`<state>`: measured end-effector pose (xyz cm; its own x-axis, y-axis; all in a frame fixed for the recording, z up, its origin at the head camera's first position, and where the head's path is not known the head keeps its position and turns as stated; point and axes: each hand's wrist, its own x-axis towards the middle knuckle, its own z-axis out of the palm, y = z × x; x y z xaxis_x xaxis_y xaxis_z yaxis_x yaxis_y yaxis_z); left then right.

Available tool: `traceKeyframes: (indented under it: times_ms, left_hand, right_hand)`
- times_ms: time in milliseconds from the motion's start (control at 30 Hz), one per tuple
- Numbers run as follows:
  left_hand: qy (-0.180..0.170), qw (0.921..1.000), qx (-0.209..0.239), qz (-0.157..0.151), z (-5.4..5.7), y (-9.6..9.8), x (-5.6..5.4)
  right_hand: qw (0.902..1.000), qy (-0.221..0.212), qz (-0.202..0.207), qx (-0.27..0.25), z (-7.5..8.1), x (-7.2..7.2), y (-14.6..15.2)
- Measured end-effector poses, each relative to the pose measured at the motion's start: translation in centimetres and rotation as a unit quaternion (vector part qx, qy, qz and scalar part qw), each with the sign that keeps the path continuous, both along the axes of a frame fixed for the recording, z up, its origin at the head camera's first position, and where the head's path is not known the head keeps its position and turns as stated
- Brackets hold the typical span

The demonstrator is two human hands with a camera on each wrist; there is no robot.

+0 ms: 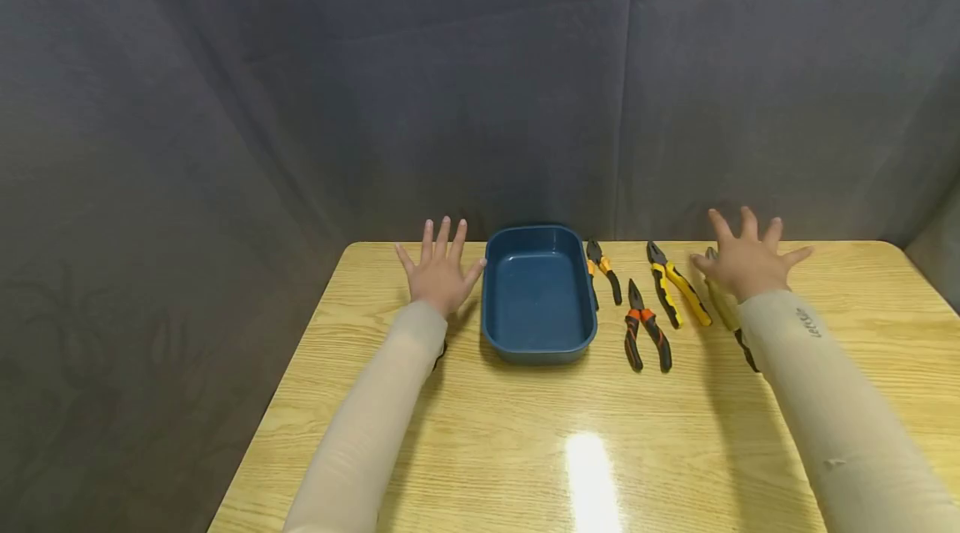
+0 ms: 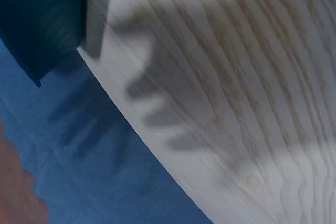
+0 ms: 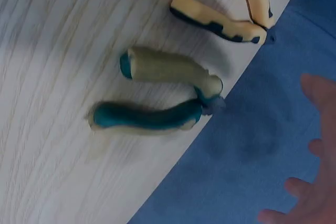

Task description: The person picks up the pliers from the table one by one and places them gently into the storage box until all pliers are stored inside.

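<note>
My left hand [image 1: 439, 276] hovers left of a blue plastic bin [image 1: 537, 299], fingers spread and nothing held. Its shadow falls on the wood in the left wrist view, where the bin's corner [image 2: 44, 19] also shows. Over at the right, my right hand [image 1: 750, 259] is splayed too, above pliers with dull yellowish handles [image 1: 722, 304], partly hidden by that arm. The right wrist view shows these pliers' handles [image 3: 168, 67] apart, with the hand [image 3: 315, 192] off to the side. Yellow-and-black pliers [image 1: 690, 296] lie just left of them.
Red-and-black pliers [image 1: 660, 343] lie between the bin and the yellow pair. Smaller orange-and-black pliers [image 1: 613, 281] lie against the bin's right side. Behind the wooden table [image 1: 480, 450] hangs a dark grey cloth [image 1: 465, 82].
</note>
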<state>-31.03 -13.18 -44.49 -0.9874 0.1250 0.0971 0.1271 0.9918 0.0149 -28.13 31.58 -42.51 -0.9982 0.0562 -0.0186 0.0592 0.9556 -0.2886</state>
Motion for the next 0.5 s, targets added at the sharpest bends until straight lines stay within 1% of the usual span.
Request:
traceKeyframes:
  times_ms: [267,400,500]
  left_hand:
    - [-0.006,0.9998,0.018,-0.011,-0.3,0.8,0.5]
    - [-0.01,0.9996,0.021,-0.018,-0.5,1.2,0.8]
    - [-0.016,0.9996,0.018,-0.018,-0.5,1.5,1.1]
  right_hand:
    - [0.9999,0.006,0.012,-0.005,-0.3,-0.3,-1.5]
    - [0.9997,0.006,0.016,-0.018,-0.5,-0.5,-2.3]
    - [0.9992,0.006,0.021,-0.032,-0.6,-0.5,-3.0]
